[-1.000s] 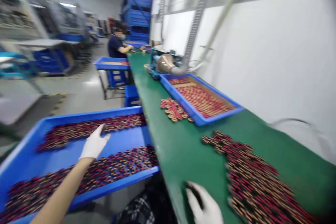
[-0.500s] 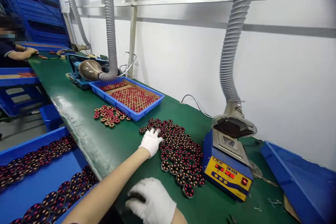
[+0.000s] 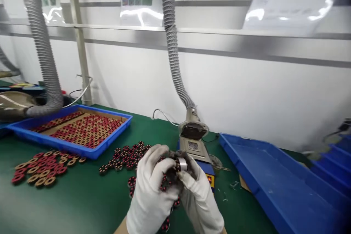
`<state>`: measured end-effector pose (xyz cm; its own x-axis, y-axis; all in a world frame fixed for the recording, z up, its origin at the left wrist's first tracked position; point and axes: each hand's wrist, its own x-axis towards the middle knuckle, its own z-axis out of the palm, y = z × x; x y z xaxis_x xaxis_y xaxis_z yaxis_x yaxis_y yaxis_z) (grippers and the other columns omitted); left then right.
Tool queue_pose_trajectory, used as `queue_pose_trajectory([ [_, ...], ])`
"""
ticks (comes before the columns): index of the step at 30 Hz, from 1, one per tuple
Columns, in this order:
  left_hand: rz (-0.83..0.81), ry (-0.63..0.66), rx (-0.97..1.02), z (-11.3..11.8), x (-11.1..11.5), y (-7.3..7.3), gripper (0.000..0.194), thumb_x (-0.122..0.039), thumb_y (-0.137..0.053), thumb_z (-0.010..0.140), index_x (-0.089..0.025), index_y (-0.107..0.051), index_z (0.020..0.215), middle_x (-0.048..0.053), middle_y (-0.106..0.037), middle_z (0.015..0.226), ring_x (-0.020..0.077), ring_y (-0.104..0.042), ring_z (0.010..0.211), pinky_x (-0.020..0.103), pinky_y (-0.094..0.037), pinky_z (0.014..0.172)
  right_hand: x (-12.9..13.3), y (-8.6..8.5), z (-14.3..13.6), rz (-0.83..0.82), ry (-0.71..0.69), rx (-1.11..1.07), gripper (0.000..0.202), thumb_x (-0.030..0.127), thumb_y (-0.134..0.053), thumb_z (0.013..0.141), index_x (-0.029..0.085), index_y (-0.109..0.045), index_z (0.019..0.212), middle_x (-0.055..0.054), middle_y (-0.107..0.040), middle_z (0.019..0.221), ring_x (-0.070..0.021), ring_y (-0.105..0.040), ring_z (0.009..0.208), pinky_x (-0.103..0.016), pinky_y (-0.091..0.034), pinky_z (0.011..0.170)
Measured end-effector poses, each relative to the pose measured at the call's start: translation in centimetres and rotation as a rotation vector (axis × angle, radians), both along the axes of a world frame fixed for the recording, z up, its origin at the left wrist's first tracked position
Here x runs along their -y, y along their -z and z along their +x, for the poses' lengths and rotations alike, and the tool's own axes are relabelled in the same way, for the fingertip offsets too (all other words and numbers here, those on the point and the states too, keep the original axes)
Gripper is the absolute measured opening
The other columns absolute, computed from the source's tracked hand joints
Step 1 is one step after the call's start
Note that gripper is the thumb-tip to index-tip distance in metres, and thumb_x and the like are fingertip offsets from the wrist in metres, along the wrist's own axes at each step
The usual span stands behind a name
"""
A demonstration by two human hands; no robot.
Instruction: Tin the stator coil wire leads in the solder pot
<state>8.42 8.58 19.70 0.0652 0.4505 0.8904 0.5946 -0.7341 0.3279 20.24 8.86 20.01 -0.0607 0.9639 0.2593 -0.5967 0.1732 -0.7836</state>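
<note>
Partly, left fingers [image 3: 159, 170] and right fingers [image 3: 189, 181] hide a held silvery part [image 3: 182, 164].

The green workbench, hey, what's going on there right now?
Someone's white-gloved left hand and right hand together hold a small part with a shiny metal band above the green workbench. Dark, red-marked round parts lie around and beyond the hands. Off to the left, red and tan rings sit in a blue tray, with a loose pile in front of it.

The green bench [image 3: 104, 204] carries blue trays [image 3: 91, 153] and round parts [image 3: 41, 170].
</note>
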Motion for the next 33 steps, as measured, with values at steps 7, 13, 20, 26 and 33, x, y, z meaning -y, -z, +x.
queue_pose_trajectory([
  [7, -0.103, 0.270, -0.251, 1.7, -1.0, -0.9, 0.053, -0.008, -0.040, 0.075, -0.025, -0.038, 0.125, 0.006, -0.042, 0.128, 0.0235, -0.040, 0.115, 0.041, -0.041, 0.093, -0.1, -1.4, 4.0, 0.099, 0.187, 0.320, 0.043, 0.029, -0.079, 0.056, 0.022, -0.062, 0.095, -0.003, -0.067, 0.089, -0.0200, -0.060, 0.085, -0.031, -0.049, 0.076],
  [13, -0.223, 0.344, -0.147, 1.0, -2.3, -0.1, 0.045, -0.006, -0.043, 0.070, -0.029, -0.046, 0.109, 0.000, -0.056, 0.106, 0.0193, -0.050, 0.096, 0.037, -0.042, 0.084, -0.4, -1.3, 5.7, 0.182, 0.346, 0.529, 0.029, 0.047, -0.065, 0.069, 0.022, -0.064, 0.082, -0.003, -0.064, 0.076, -0.0175, -0.059, 0.070, -0.027, -0.048, 0.065],
  [20, -0.086, 0.271, -0.217, 0.5, -2.0, -0.5, 0.026, -0.016, -0.043, 0.084, -0.021, -0.047, 0.109, 0.004, -0.055, 0.106, 0.0197, -0.049, 0.097, 0.036, -0.040, 0.084, 0.5, -1.7, 4.9, 0.350, 0.351, 0.837, 0.016, 0.021, -0.070, 0.067, 0.024, -0.065, 0.082, -0.002, -0.061, 0.084, -0.0181, -0.058, 0.080, -0.029, -0.045, 0.074],
  [26, 0.056, 0.150, -0.304, 0.5, -1.3, -1.3, 0.021, -0.012, -0.044, 0.081, -0.016, -0.052, 0.100, 0.007, -0.058, 0.099, 0.0217, -0.050, 0.092, 0.040, -0.040, 0.082, -0.2, -0.8, 3.9, 0.103, 0.324, 0.289, 0.015, 0.034, -0.059, 0.078, 0.024, -0.063, 0.069, 0.001, -0.060, 0.073, -0.0132, -0.055, 0.071, -0.025, -0.044, 0.069],
  [33, 0.134, 0.074, -0.297, 0.1, -1.0, -1.4, 0.023, -0.013, -0.045, 0.080, -0.013, -0.051, 0.102, 0.010, -0.059, 0.098, 0.0242, -0.052, 0.091, 0.043, -0.042, 0.079, 0.0, -1.2, 3.3, 0.143, 0.295, 0.504, 0.013, 0.025, -0.075, 0.062, 0.022, -0.069, 0.072, -0.002, -0.063, 0.073, -0.0162, -0.058, 0.070, -0.027, -0.047, 0.064],
])
